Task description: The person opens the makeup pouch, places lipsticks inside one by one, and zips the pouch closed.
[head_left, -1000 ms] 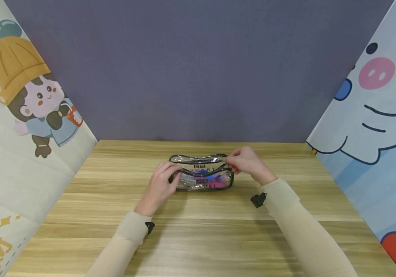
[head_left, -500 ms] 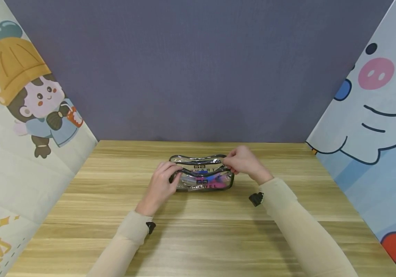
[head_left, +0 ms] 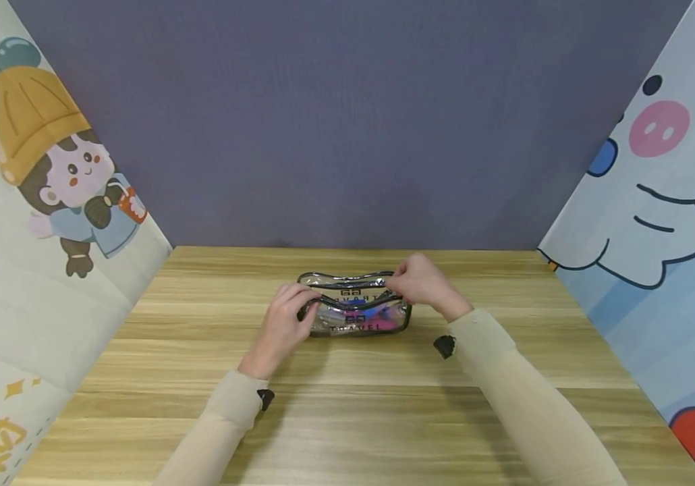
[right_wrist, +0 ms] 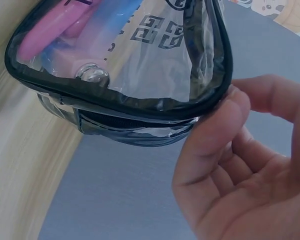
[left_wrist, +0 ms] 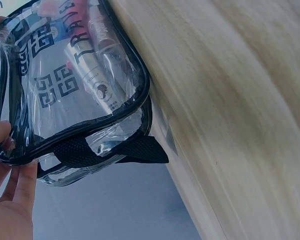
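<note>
A clear plastic toiletry pouch [head_left: 338, 329] with black piping and TRAVEL lettering stands on the table. My left hand [head_left: 282, 320] grips its left end, thumb in front and fingers behind, as the left wrist view also shows. At the right end of the top, my right hand [head_left: 423, 282] pinches along the zipper between thumb and forefinger; the zipper pull itself is hidden by the fingers. Through the plastic show a silver tube [left_wrist: 92, 75], a pink item [right_wrist: 52, 30] and something blue [head_left: 356, 305]. A black fabric loop [left_wrist: 80, 151] sits on the pouch's end.
The wood-grain table [head_left: 359, 418] runs back to a grey-blue panel [head_left: 347, 135]. Cartoon-printed sheets stand along the left [head_left: 50, 202] and right [head_left: 657, 216] sides.
My right hand has slid a little to the left along the pouch's top edge. The left hand and the pouch have stayed where they were.
</note>
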Demonstrator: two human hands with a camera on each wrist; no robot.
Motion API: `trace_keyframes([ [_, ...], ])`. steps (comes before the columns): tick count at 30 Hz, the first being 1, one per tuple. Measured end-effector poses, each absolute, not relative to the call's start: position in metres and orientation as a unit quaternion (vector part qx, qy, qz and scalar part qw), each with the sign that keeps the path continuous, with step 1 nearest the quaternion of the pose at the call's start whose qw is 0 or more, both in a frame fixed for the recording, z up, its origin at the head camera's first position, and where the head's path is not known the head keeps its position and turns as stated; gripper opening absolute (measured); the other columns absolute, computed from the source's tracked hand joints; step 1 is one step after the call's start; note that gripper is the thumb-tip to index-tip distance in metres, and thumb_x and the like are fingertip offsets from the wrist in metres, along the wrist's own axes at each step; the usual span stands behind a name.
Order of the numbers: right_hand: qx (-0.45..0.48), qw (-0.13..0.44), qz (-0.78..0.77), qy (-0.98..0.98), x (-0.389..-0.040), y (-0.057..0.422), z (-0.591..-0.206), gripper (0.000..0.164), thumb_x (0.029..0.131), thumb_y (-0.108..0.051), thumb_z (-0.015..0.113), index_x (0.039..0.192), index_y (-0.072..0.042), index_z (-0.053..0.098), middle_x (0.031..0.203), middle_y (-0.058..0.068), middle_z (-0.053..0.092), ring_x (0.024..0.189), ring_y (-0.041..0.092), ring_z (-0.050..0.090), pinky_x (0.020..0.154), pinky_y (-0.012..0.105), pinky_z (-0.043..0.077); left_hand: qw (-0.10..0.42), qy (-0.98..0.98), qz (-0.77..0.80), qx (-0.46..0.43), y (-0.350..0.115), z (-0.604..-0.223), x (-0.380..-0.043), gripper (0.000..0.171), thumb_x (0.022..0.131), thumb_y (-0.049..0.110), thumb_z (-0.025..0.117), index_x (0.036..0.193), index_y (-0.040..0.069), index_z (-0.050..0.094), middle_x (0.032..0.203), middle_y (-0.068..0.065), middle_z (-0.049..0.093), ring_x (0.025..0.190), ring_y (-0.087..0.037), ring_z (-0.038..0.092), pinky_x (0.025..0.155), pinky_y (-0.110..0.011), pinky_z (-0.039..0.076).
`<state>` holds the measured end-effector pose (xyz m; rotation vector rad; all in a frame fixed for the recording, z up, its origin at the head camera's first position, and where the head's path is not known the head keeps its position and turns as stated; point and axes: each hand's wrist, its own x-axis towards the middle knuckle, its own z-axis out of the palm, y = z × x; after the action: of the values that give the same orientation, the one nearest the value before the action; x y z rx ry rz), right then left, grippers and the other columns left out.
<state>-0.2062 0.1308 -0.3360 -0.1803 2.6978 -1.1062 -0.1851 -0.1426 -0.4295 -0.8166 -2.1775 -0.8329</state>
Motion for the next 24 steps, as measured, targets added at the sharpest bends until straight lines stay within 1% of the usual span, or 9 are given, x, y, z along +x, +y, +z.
trace_keyframes([
  [4,-0.061,0.112,-0.369,0.921,-0.205,0.128,-0.336,0.030,0.090,-0.018,0.065,0.063,-0.013,0.054,0.054,-0.004,0.052,0.045,0.009,0.047,0.045,0.021,0.039,0.326,-0.833,-0.320,-0.312,-0.143,-0.430,-0.184,0.021,0.081,-0.007,0.077,0.101,-0.004,0.073,0.101,-0.013,0.071,0.095,-0.028,0.063,0.086,-0.038,0.058],
  [10,-0.072,0.110,-0.352,0.927,-0.203,0.124,-0.335,0.035,0.091,-0.018,0.063,0.058,-0.015,0.051,0.050,-0.005,0.047,0.042,0.009,0.041,0.043,0.022,0.034,0.323,-0.835,-0.318,-0.312,-0.145,-0.430,-0.183,0.020,0.081,-0.007,0.077,0.101,-0.004,0.073,0.102,-0.013,0.071,0.096,-0.028,0.063,0.088,-0.038,0.058],
  [13,-0.075,0.101,-0.340,0.932,-0.202,0.121,-0.334,0.037,0.089,-0.017,0.063,0.055,-0.016,0.048,0.048,-0.006,0.043,0.041,0.009,0.038,0.042,0.022,0.031,0.322,-0.834,-0.319,-0.314,-0.146,-0.431,-0.183,0.020,0.081,-0.007,0.077,0.101,-0.004,0.073,0.102,-0.013,0.071,0.096,-0.028,0.063,0.088,-0.038,0.057],
  [19,-0.075,0.093,-0.326,0.938,-0.200,0.115,-0.334,0.037,0.087,-0.016,0.063,0.054,-0.017,0.046,0.048,-0.008,0.038,0.041,0.008,0.033,0.041,0.021,0.028,0.326,-0.830,-0.320,-0.320,-0.148,-0.431,-0.181,0.020,0.080,-0.007,0.078,0.100,-0.004,0.073,0.101,-0.013,0.071,0.096,-0.029,0.063,0.087,-0.039,0.057],
  [24,-0.080,0.096,-0.326,0.937,-0.199,0.111,-0.335,0.040,0.088,-0.016,0.063,0.053,-0.018,0.043,0.048,-0.009,0.035,0.042,0.007,0.029,0.041,0.021,0.025,0.327,-0.829,-0.319,-0.323,-0.149,-0.432,-0.181,0.020,0.080,-0.007,0.078,0.099,-0.004,0.073,0.100,-0.013,0.071,0.095,-0.028,0.063,0.086,-0.039,0.057],
])
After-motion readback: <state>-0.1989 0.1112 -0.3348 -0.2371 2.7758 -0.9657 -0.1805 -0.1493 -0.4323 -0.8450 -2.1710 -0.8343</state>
